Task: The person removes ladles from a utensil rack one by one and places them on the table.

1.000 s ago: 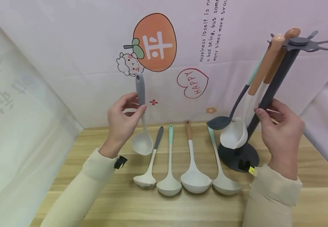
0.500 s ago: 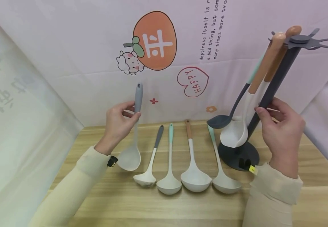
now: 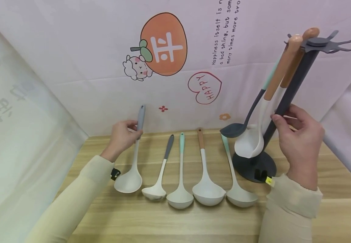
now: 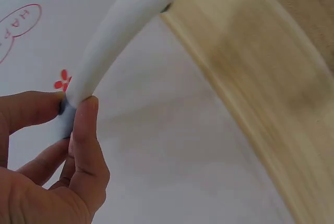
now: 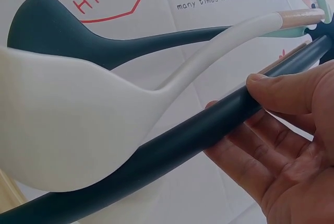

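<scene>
At the left of the table, my left hand [image 3: 123,136] pinches the grey handle of a white ladle [image 3: 128,181] between thumb and fingers. Its handle stands tilted up, and its bowl is low over the wood. In the left wrist view, the ladle's white neck [image 4: 117,33] runs up from my fingertips. My right hand [image 3: 301,135] grips the dark post of a utensil stand [image 3: 298,77]. From the stand's hooks hang a dark ladle with a mint handle [image 3: 234,130] and a white ladle with a brown handle [image 3: 249,144]; another brown handle [image 3: 291,69] shows behind.
Several white ladles lie in a row on the wooden table [image 3: 163,224]: one grey-handled [image 3: 154,191], one mint-handled [image 3: 180,197], one brown-handled [image 3: 208,193] and another mint-handled [image 3: 241,196]. The stand's round base [image 3: 254,170] is beside them. A printed cloth [image 3: 102,101] hangs behind.
My left hand has moved left and down with the grey-handled ladle, bringing its bowl beside the row of ladles. My right hand stays on the post.
</scene>
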A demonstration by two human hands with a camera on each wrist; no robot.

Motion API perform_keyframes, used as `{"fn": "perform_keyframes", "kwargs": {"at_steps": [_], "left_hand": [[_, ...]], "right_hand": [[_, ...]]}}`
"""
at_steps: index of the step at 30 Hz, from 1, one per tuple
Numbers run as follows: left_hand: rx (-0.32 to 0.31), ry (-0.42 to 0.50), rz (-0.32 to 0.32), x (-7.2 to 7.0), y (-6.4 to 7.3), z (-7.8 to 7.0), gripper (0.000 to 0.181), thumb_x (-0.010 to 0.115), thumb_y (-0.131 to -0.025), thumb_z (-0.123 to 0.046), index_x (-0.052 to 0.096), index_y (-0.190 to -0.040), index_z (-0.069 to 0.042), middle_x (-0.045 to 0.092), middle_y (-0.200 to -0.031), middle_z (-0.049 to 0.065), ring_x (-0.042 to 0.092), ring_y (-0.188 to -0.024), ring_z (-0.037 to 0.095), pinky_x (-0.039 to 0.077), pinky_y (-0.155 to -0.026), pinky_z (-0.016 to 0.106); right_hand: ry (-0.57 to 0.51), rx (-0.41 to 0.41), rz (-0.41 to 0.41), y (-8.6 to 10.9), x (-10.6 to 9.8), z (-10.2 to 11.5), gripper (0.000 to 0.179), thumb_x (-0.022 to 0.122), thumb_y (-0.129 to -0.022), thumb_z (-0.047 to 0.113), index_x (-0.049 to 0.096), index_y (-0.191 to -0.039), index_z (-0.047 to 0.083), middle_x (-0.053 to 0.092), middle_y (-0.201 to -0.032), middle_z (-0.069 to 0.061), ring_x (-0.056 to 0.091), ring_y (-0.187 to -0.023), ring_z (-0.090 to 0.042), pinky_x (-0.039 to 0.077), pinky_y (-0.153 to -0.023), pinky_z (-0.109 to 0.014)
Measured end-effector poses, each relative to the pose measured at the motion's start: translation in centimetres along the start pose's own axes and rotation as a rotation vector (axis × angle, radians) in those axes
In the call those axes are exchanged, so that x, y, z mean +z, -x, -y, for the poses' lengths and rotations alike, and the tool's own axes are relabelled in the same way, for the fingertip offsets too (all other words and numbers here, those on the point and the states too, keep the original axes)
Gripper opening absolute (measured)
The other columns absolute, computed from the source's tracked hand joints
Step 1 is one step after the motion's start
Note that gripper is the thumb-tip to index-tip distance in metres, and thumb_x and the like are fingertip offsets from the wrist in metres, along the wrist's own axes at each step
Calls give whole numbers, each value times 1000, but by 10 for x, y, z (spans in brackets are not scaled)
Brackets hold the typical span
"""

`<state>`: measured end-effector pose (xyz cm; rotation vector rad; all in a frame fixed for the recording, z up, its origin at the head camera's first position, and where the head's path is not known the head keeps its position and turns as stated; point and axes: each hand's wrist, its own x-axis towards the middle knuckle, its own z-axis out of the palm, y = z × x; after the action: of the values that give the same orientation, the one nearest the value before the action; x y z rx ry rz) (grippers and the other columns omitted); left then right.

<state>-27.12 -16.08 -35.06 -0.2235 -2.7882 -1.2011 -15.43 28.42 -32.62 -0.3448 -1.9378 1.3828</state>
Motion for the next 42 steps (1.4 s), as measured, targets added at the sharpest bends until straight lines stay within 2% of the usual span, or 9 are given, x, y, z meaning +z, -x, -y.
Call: {"fn": "perform_keyframes", "kwargs": {"at_steps": [4, 9, 14, 21, 28, 31, 35, 42], "left_hand": [[-53, -16, 67, 7, -4, 12, 42, 70, -97, -7, 64, -135, 10, 70, -109, 24, 72, -76, 16, 64, -64, 22], [-103, -1, 113, 13, -7, 21, 43, 68, -98, -8, 63, -136, 12, 70, -112, 26, 73, -83, 22, 64, -65, 23], [-137, -30, 153, 20, -9, 29, 45, 65, -100, -8, 59, -139, 12, 71, -115, 27, 74, -88, 25, 65, -69, 24], [-164, -26, 185, 32, -10, 39, 42, 66, -97, -5, 63, -135, 13, 72, -109, 25, 70, -78, 18, 63, -66, 23], [-181, -11, 215, 40, -7, 42, 42, 64, -95, -2, 63, -134, 14, 73, -110, 27, 72, -81, 20, 67, -71, 32], [-188, -29, 231, 42, -6, 44, 40, 65, -96, -3, 64, -132, 14, 74, -111, 28, 72, -79, 19, 68, -71, 33], [-194, -68, 266, 44, -5, 47, 42, 67, -95, -4, 64, -132, 14, 76, -110, 28, 70, -69, 16, 66, -68, 32], [-208, -129, 349, 47, -3, 50, 40, 67, -97, -7, 65, -131, 14, 78, -98, 22, 68, -59, 16, 66, -65, 35]], "right_hand": [[0, -1, 2, 0, -1, -1, 29, 74, -94, 7, 78, -123, 9, 69, -92, 24, 69, -82, 10, 53, -74, -1], [-19, -8, 6, 0, -1, -2, 29, 74, -94, 6, 78, -123, 9, 70, -93, 23, 70, -82, 9, 54, -75, -2], [-13, -35, 5, 0, -1, -2, 31, 75, -94, 7, 77, -124, 9, 70, -94, 24, 69, -83, 9, 53, -74, -1], [-23, -42, 14, -1, -1, -4, 31, 76, -93, 8, 78, -124, 9, 71, -95, 24, 69, -83, 8, 53, -73, -2], [-31, -45, 10, -2, -2, -5, 30, 76, -93, 8, 78, -123, 9, 72, -95, 23, 70, -83, 7, 54, -73, -2], [-31, -30, 16, -2, -2, -5, 31, 76, -94, 8, 77, -124, 9, 72, -95, 23, 70, -84, 7, 54, -73, -3], [-32, -28, 20, -2, -2, -5, 31, 76, -94, 8, 77, -125, 9, 72, -96, 23, 70, -84, 7, 54, -73, -3], [-27, -33, 20, -2, -3, -6, 31, 76, -94, 8, 77, -125, 9, 72, -97, 22, 70, -85, 6, 54, -72, -3]]}}
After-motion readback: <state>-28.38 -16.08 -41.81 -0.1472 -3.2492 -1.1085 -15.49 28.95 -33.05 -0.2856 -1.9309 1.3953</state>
